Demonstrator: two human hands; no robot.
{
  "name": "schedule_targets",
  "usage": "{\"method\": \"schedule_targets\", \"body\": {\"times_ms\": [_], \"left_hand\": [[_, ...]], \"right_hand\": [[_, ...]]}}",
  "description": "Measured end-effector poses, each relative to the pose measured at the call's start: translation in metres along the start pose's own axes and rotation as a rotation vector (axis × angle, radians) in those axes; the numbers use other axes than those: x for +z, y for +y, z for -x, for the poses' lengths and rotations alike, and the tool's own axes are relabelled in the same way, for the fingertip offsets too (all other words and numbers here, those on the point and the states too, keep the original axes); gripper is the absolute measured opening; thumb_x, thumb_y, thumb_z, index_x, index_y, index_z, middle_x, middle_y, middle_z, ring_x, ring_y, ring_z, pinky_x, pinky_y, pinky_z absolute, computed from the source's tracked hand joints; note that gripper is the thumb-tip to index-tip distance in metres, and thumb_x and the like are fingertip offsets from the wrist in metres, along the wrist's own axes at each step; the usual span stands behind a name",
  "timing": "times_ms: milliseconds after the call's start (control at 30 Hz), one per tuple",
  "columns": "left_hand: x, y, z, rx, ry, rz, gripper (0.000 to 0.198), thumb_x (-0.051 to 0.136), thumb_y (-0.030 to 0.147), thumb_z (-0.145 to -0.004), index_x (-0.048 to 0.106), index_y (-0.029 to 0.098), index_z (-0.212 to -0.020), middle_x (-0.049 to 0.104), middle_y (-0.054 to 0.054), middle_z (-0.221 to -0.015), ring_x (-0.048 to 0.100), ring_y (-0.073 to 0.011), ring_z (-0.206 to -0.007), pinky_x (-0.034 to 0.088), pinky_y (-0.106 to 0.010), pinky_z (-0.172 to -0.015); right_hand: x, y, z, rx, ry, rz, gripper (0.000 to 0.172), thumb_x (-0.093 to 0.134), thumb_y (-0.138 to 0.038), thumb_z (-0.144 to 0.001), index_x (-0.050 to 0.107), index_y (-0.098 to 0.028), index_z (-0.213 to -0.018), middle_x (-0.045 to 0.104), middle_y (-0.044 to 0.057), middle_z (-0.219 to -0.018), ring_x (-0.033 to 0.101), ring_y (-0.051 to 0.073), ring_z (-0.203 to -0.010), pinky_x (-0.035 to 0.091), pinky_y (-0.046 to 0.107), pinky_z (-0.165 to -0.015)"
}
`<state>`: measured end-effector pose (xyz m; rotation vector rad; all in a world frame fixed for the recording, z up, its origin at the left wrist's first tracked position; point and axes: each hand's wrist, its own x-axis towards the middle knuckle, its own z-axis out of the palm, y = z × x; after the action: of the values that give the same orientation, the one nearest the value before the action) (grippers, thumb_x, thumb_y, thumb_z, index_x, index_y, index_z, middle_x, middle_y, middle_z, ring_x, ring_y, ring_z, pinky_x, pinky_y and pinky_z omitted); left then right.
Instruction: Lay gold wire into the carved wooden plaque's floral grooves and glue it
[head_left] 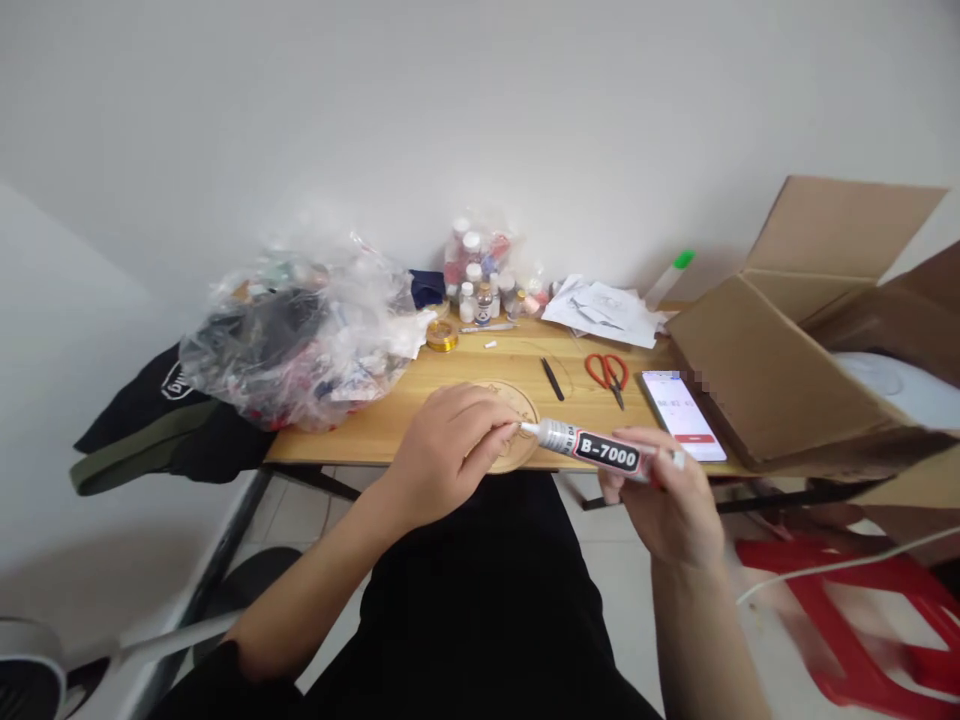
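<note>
Clasping the glue tube (596,450) near its tail, the right hand (679,495) holds it above the near edge of the tabletop (517,362), nozzle (531,428) meeting the left hand (450,440), whose pinched fingertips hide any contents, the presumably light, squeezable body suiting a gentle grip.

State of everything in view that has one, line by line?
Glue tube: in right hand, nozzle by left hand; capped or not, unclear
Cardboard box: open, flaps spread
Phone: face up, screen lit
Orange-handled cutters: lying flat, handles apart
Black tweezers: lying flat
Wire spool: on its side face
Plastic bag: full, crumpled
</note>
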<state>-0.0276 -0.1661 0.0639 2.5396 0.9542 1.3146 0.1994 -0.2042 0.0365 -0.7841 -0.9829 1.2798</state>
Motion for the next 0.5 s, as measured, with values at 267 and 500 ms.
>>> {"method": "schedule_targets", "body": {"times_ms": [267, 500], "left_hand": [[-0.014, 0.004, 0.019, 0.269, -0.064, -0.343, 0.020, 0.041, 0.015, -0.095, 0.060, 0.015, -0.091, 0.068, -0.004, -0.085, 0.060, -0.0160, -0.081, 0.044, -0.030, -0.074], [-0.011, 0.006, 0.018, 0.381, -0.062, -0.456, 0.017, 0.043, 0.014, -0.093, 0.060, 0.011, -0.092, 0.068, -0.006, -0.082, 0.061, -0.0177, -0.078, 0.043, -0.032, -0.071]], "right_hand": [[-0.002, 0.012, 0.032, 0.503, -0.573, 0.069, 0.053, 0.069, -0.037, -0.081, 0.046, -0.020, -0.126, 0.065, 0.001, -0.078, 0.061, 0.011, -0.062, 0.049, 0.025, -0.058], [0.041, 0.012, 0.038, 0.495, -0.510, 0.268, 0.042, 0.049, -0.039, -0.095, 0.038, -0.022, -0.132, 0.056, -0.004, -0.074, 0.055, 0.005, -0.051, 0.044, 0.019, -0.051]]}}
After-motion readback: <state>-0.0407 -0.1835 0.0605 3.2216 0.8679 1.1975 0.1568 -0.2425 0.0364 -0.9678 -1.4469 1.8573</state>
